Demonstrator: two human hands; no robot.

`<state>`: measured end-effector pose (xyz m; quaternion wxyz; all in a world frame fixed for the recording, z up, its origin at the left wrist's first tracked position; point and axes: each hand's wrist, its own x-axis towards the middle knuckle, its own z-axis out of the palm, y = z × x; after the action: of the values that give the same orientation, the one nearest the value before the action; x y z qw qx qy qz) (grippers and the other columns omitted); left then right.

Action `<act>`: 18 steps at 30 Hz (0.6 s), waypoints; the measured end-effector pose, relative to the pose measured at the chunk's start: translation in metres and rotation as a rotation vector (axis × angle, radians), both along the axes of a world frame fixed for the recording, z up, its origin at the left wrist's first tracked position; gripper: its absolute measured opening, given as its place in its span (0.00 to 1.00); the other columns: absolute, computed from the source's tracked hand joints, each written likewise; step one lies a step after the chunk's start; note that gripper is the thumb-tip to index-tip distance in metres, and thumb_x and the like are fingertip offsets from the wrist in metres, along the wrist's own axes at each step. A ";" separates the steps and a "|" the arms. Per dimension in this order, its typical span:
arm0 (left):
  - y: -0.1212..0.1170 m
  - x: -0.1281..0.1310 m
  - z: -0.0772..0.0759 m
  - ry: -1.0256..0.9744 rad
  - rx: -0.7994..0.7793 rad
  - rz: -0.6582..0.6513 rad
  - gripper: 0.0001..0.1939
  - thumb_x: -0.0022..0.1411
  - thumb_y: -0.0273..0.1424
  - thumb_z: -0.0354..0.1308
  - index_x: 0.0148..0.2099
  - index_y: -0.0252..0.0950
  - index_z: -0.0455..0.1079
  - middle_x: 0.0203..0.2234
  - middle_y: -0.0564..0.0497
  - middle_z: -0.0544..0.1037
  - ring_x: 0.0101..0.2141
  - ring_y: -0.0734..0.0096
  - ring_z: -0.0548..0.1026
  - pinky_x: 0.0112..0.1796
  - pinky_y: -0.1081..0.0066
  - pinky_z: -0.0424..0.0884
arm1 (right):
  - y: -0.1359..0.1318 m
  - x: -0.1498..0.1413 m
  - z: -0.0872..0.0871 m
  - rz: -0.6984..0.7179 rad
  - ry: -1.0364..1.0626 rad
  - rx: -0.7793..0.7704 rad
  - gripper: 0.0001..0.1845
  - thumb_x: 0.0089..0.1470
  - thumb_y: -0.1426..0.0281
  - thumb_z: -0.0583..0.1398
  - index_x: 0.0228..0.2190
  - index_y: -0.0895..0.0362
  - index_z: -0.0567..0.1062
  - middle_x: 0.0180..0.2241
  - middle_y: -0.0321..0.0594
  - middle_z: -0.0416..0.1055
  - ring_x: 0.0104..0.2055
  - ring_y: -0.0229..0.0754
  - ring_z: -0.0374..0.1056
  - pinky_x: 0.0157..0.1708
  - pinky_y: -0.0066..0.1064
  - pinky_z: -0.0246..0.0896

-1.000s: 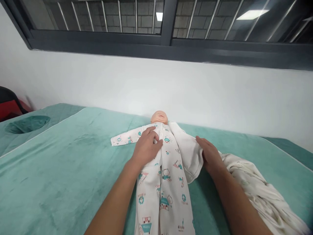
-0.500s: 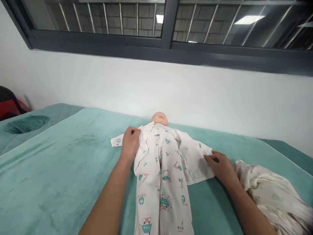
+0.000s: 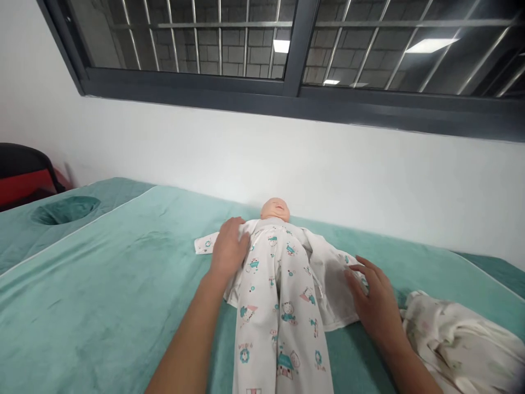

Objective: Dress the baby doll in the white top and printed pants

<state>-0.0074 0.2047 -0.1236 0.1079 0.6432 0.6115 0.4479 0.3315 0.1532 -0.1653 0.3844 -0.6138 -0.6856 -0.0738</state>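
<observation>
A baby doll (image 3: 275, 209) lies on its back with its head toward the wall. White printed baby trousers (image 3: 285, 306) stretch from its chest down toward me. Beneath them, a white baby shirt (image 3: 334, 282) is spread with its front panels folded out to both sides. My left hand (image 3: 229, 246) rests on the left panel, fingers stretched and gripping nothing visible. Close by, a printed sleeve (image 3: 205, 243) sticks out to the left. My right hand (image 3: 375, 298) is at the outer edge of the right panel, fingers apart, fingertips touching or just over the cloth.
A crumpled pale patterned cloth (image 3: 459, 339) lies right of my right forearm. The green padded bed (image 3: 123, 295) has a round face hole (image 3: 68, 210) at the far left. Behind stands a white wall (image 3: 197, 148) below a barred window (image 3: 221, 44). A red and black chair (image 3: 28, 175) is at left.
Both shirt panels have been drawn outward, baring the trousers' top on the chest. My left hand moved off the chest to the left; my right hand's pinch on the panel edge has loosened.
</observation>
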 end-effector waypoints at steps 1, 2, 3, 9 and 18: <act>0.002 0.004 -0.004 0.099 0.002 -0.065 0.17 0.62 0.30 0.48 0.53 0.39 0.65 0.56 0.45 0.69 0.60 0.58 0.61 0.58 0.54 0.56 | -0.003 -0.007 0.002 0.059 -0.014 -0.029 0.18 0.59 0.56 0.52 0.43 0.53 0.71 0.56 0.47 0.63 0.59 0.52 0.58 0.57 0.48 0.55; 0.004 0.006 -0.007 0.181 -0.007 -0.101 0.18 0.63 0.29 0.47 0.54 0.39 0.65 0.58 0.46 0.68 0.62 0.57 0.58 0.60 0.51 0.53 | -0.007 -0.014 0.003 0.120 -0.033 -0.069 0.19 0.60 0.57 0.51 0.48 0.52 0.69 0.58 0.45 0.60 0.61 0.51 0.56 0.59 0.47 0.54; 0.006 0.006 -0.010 0.236 -0.029 -0.106 0.19 0.63 0.29 0.46 0.55 0.40 0.65 0.58 0.46 0.67 0.63 0.56 0.55 0.60 0.48 0.51 | -0.010 -0.020 0.003 0.178 -0.061 -0.117 0.21 0.61 0.59 0.51 0.53 0.51 0.66 0.61 0.43 0.57 0.63 0.50 0.53 0.60 0.46 0.53; 0.012 -0.007 -0.021 0.428 -0.137 0.018 0.25 0.59 0.26 0.48 0.59 0.43 0.62 0.59 0.45 0.66 0.62 0.51 0.57 0.60 0.41 0.44 | -0.014 -0.031 -0.006 0.319 -0.332 -0.272 0.36 0.63 0.58 0.49 0.66 0.50 0.41 0.68 0.42 0.37 0.69 0.54 0.36 0.63 0.52 0.46; 0.009 -0.008 -0.022 0.508 -0.201 0.171 0.31 0.55 0.19 0.46 0.60 0.43 0.61 0.57 0.49 0.68 0.59 0.55 0.60 0.59 0.43 0.50 | -0.012 -0.028 -0.012 0.266 -0.470 -0.300 0.37 0.64 0.58 0.46 0.66 0.48 0.33 0.68 0.39 0.34 0.69 0.50 0.32 0.63 0.50 0.45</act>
<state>-0.0150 0.2135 -0.1453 -0.0235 0.6669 0.7124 0.2170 0.3036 0.1412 -0.1775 0.1267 -0.5348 -0.8332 -0.0607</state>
